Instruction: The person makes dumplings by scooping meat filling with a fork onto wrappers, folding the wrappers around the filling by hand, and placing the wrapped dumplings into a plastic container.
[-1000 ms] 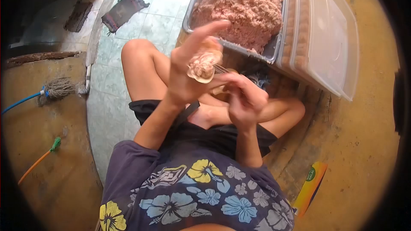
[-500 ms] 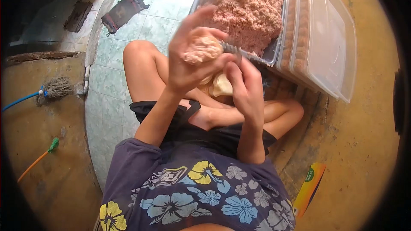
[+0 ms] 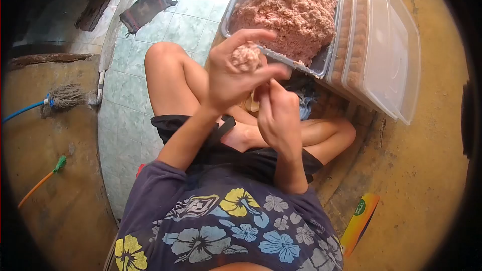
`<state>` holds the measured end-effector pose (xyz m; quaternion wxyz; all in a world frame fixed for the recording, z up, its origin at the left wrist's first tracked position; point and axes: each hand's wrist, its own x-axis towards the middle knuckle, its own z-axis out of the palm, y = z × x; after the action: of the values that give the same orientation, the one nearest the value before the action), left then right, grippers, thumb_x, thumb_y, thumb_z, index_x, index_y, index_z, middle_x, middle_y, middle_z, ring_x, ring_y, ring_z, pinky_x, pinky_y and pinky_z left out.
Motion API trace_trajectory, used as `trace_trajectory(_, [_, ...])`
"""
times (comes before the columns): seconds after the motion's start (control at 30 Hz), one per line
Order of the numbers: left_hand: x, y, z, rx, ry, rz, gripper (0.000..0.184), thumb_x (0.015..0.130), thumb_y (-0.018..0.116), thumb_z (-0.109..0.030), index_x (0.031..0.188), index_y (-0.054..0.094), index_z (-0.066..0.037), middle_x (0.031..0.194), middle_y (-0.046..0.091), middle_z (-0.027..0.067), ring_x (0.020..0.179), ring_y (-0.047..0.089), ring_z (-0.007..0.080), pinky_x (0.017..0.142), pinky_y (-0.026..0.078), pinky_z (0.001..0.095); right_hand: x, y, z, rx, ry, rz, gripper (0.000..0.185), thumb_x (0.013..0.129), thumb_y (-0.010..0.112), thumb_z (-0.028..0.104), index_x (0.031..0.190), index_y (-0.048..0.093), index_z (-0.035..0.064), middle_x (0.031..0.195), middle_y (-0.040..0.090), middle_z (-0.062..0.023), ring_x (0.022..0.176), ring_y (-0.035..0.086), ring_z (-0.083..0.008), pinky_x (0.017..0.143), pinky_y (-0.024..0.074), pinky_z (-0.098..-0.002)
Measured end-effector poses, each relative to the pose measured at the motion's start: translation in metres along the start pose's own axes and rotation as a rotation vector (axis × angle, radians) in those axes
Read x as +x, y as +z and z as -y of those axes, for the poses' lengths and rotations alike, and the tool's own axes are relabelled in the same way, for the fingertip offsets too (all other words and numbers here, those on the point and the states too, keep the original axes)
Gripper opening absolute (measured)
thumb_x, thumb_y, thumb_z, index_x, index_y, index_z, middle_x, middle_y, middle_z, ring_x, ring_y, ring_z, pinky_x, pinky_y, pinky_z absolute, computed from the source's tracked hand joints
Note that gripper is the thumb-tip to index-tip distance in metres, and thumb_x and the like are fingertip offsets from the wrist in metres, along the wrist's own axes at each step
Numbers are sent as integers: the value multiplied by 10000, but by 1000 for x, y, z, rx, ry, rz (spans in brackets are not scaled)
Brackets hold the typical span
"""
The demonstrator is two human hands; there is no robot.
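Note:
A lump of pink minced filling point(image 3: 246, 57) rests in my left hand point(image 3: 228, 73), whose fingers curve around it; any wrapper under it is hard to make out. Just to the right, my right hand point(image 3: 281, 115) is closed in a pinch near the left thumb, and what it holds is hidden. Beyond both hands stands a metal tray point(image 3: 314, 72) heaped with pink minced mixture point(image 3: 288, 10). Partly behind my right hand, a pale wrapper-like piece point(image 3: 252, 104) shows above my crossed legs.
Clear plastic containers point(image 3: 391, 55) with rows of filled pieces stand right of the tray. A yellow box point(image 3: 360, 221) lies at lower right. At left are a mop head point(image 3: 66, 96), an orange stick point(image 3: 36, 189) and a dark mat point(image 3: 147, 8) on the tiles.
The filling has moved up and slightly right with my left hand since the oldest frame. The fork-like utensil seen earlier at the filling no longer shows clearly. My right hand has drawn lower and left.

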<state>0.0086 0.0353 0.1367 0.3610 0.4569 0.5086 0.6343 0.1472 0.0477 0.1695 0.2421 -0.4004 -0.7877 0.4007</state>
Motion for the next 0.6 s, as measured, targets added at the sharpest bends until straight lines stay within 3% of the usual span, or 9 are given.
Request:
trace_trajectory(0.1, [11,5,13,76,-21,-216,749,708,834,58,1370,490,-13,840,636,10,771,629,82,657,502,198,0,-6,-17,-123,153,65,282,1015,479,160,812,556,-20,695,567,-247,635,582,-417,576,432,-435])
trace_trajectory(0.13, [16,-4,14,-167,26,-96,844,704,834,62,1430,415,-39,866,635,33,778,632,96,661,513,203,-2,-12,-19,-122,151,65,212,990,491,119,861,580,-25,733,588,-262,687,593,-455,588,434,-479])
trace_trajectory(0.23, [13,-22,-1,-316,77,-59,889,711,826,69,1460,361,-43,895,632,43,761,619,98,654,515,200,-5,-23,-6,-89,263,60,227,994,486,127,856,581,-26,717,589,-258,684,591,-462,591,434,-482])
trace_trajectory(0.27, [15,-19,-1,-350,62,-34,880,708,812,85,1456,362,-34,854,638,42,737,627,106,652,526,213,-4,-22,1,-52,210,28,226,988,505,135,849,583,-25,691,585,-252,672,591,-462,593,432,-483])
trace_trajectory(0.33, [11,-1,-5,7,31,-86,884,703,803,97,1456,357,-30,815,636,47,716,630,113,652,535,226,5,-10,-2,-32,129,68,227,983,520,139,843,588,-26,711,595,-249,674,593,-455,600,439,-480])
trace_trajectory(0.4, [13,2,1,222,69,-218,778,692,797,108,1385,463,-10,758,624,37,672,607,91,656,537,224,8,-13,-10,-98,92,126,215,965,553,140,832,600,-23,763,611,-250,684,598,-437,620,453,-481])
trace_trajectory(0.5, [17,-47,15,-423,-26,10,535,717,811,57,1216,637,-31,790,682,50,705,626,54,649,509,194,13,-44,-23,-296,75,-22,133,922,591,98,902,642,-24,766,606,-225,707,607,-408,647,461,-468])
trace_trajectory(0.53, [19,-48,27,-315,16,-16,476,712,776,72,1163,669,-37,809,693,34,696,617,51,662,519,206,18,-47,-12,-287,20,-61,122,913,596,87,914,646,-24,760,602,-216,703,608,-397,647,463,-462])
trace_trajectory(0.6, [16,-30,41,-116,71,58,557,708,758,55,1235,631,-72,819,691,21,709,621,65,669,524,212,42,-49,17,-326,-124,-25,116,880,587,67,876,666,-17,767,619,-194,703,626,-362,638,463,-448])
